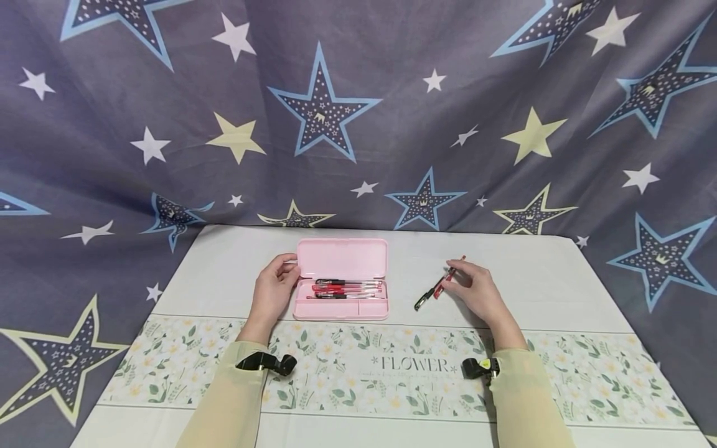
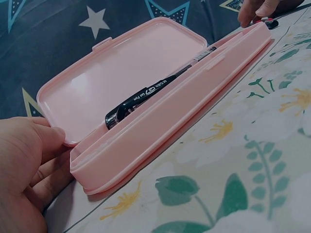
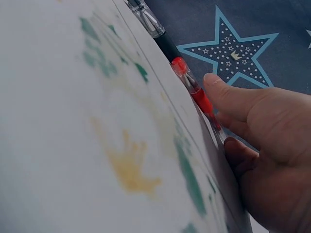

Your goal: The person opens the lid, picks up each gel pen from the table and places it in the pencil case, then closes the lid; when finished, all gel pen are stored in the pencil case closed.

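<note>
A pink pencil case (image 1: 342, 314) stands with its lid (image 1: 342, 258) raised; several black and red gel pens (image 1: 344, 287) lie inside. At its left end my left hand (image 1: 274, 292) holds the case near the hinge, a digit overlapping the lid's corner in the left wrist view and other fingers beside the end wall. Right of the case, a black pen (image 1: 424, 300) and a red pen (image 1: 439, 290) lie close together on the table. Over them my right hand (image 1: 476, 289) has thumb and fingertips spread at the red pen, which partly hides the pens' far ends.
The white table (image 1: 246, 249) carries a floral printed band (image 1: 414, 392) along its front. Behind it hangs a dark star-patterned cloth (image 1: 409, 130). A black wrist camera (image 1: 267, 362) sits on the left sleeve, another camera (image 1: 478, 368) on the right.
</note>
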Motion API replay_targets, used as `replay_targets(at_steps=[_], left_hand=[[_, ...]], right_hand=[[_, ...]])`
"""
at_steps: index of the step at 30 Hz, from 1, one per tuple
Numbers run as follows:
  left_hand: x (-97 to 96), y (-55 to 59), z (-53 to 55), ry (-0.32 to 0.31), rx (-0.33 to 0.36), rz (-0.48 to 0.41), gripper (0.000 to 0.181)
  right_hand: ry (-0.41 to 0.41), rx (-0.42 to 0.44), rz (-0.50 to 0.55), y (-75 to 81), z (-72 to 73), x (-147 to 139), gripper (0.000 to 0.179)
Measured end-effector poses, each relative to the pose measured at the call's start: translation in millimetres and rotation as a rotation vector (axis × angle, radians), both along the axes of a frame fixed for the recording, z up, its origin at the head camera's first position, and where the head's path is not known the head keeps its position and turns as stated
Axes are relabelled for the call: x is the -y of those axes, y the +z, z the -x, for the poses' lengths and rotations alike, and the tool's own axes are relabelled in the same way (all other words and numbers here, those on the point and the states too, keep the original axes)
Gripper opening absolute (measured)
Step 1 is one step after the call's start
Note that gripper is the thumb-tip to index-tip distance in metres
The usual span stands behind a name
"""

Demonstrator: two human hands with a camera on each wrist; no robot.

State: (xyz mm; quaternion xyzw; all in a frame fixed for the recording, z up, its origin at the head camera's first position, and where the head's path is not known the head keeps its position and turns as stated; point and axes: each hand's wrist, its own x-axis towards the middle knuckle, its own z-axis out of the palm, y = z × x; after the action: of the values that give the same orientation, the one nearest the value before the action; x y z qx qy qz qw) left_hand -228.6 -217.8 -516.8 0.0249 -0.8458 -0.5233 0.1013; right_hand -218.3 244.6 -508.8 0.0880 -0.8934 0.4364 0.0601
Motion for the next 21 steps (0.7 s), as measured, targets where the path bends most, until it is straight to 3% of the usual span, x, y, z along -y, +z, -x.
replay_targets(at_steps=[14,21], left_hand=[[-0.2,-0.8,0.2,-0.007,-0.013,-0.016,0.031],[-0.3,-0.2,0.5,-0.013,-0.020,-0.019,0.031]], right_hand=[[-0.050,0.023,-0.074,-1.3,-2.2,-10.3,0.045],[-0.106,-0.014,-0.138,-2.5,-3.7,-10.0,0.042]])
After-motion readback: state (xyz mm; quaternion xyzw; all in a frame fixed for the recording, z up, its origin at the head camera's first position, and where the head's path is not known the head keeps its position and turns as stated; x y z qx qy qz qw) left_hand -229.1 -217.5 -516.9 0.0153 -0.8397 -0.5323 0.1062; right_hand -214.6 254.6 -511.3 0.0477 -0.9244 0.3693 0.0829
